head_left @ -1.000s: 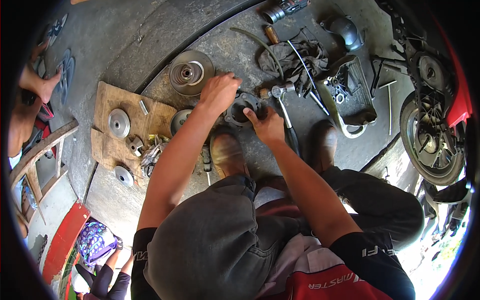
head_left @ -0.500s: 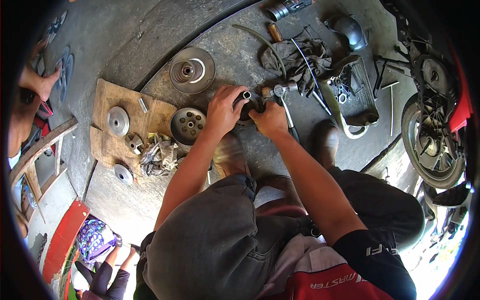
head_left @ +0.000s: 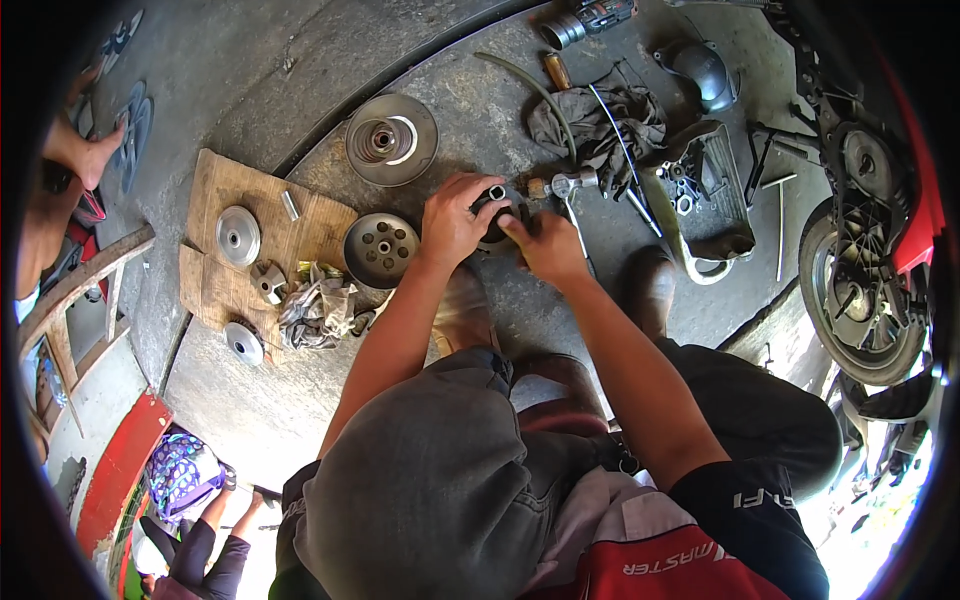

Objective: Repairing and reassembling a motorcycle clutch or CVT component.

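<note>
My left hand is closed around a dark cylindrical piece with a hollow, bright metal end, which looks like a socket but is partly covered by the fingers. Beneath it shows a dark round machine part, mostly hidden by both hands. On its right side my right hand grips the rim, thumb on top and fingers curled under. Left of my hands lies a metal drum with a ring of holes. A large pulley with a coil spring lies beyond it. The hammer rests just right of my hands.
Cardboard at the left carries a metal disc and a crumpled rag. At the right are a dark cloth, a tray-like housing with small parts, a power tool and a motorcycle wheel.
My right hand has lifted and turned slightly, its thumb now lying higher over the dark round part. My left hand keeps its grip. The whole view has shifted a little.
</note>
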`<state>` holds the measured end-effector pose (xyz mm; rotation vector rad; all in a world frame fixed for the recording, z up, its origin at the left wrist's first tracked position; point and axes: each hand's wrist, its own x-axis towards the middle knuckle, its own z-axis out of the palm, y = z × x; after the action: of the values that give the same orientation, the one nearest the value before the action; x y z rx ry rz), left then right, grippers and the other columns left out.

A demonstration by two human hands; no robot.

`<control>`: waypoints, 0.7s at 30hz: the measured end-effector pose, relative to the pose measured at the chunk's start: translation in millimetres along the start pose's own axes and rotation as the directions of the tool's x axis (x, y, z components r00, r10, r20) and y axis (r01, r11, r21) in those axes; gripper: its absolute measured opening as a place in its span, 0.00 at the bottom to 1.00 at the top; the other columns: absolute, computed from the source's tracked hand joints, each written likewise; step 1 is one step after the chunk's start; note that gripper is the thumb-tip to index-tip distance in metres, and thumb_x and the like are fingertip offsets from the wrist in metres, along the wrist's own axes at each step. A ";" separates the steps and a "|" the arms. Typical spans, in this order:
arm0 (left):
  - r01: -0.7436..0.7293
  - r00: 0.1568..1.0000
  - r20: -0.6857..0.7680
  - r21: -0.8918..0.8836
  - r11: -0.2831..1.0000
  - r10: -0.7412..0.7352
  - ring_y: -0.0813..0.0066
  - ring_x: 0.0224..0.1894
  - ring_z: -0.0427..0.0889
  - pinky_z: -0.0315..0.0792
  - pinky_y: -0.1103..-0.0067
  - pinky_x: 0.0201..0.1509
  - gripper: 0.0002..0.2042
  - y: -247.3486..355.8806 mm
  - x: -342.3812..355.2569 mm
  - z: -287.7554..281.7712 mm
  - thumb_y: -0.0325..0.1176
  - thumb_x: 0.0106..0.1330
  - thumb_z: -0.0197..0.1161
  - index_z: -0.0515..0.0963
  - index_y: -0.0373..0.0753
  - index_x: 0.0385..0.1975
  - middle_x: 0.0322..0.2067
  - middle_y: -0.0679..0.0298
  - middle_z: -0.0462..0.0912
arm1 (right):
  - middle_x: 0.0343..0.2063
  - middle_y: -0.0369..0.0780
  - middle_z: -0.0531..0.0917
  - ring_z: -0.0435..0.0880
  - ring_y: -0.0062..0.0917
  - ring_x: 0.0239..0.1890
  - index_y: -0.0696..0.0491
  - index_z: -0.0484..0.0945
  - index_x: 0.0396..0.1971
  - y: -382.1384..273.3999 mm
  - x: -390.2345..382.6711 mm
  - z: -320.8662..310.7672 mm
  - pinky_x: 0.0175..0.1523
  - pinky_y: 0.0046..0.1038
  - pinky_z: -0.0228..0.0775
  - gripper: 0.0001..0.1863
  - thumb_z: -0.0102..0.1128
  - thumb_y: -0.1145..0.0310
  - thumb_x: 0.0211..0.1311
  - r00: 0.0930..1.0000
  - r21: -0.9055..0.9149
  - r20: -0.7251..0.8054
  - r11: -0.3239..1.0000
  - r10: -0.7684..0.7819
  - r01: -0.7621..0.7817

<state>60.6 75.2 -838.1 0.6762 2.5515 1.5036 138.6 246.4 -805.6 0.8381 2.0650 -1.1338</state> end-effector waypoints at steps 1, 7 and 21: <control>-0.001 1.000 -0.013 -0.003 1.000 0.001 0.55 0.45 0.86 0.81 0.66 0.50 0.15 0.0 -1.1 0.9 0.33 0.59 0.78 0.86 0.40 0.45 0.42 0.58 0.89 | 0.37 0.55 0.88 0.90 0.48 0.42 0.62 0.81 0.39 10.9 -6.8 -0.7 0.46 0.46 0.81 0.28 0.72 0.47 0.63 0.958 -0.070 -0.250 0.989 -0.143 0.129; 0.017 0.999 -0.051 -0.016 1.000 -0.018 0.55 0.47 0.86 0.80 0.66 0.52 0.15 2.5 -2.9 3.1 0.33 0.60 0.77 0.86 0.39 0.45 0.44 0.58 0.89 | 0.35 0.54 0.87 0.87 0.55 0.39 0.59 0.79 0.41 77.1 -10.9 -18.8 0.46 0.53 0.77 0.20 0.67 0.55 0.68 0.719 -0.414 -0.495 0.860 -0.489 0.300; 0.068 0.994 -0.082 -0.012 0.998 -0.068 0.57 0.55 0.84 0.79 0.66 0.59 0.18 1.3 -5.7 1.9 0.31 0.53 0.79 0.88 0.42 0.45 0.47 0.60 0.89 | 0.21 0.57 0.80 0.81 0.63 0.29 0.56 0.71 0.36 -4.7 -69.8 -19.2 0.32 0.56 0.67 0.19 0.50 0.54 0.82 0.898 -0.163 -0.185 0.914 -0.398 0.371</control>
<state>66.7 74.8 -838.7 0.5314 2.5967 1.5512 172.6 245.3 -741.5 0.5187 2.5355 -1.1394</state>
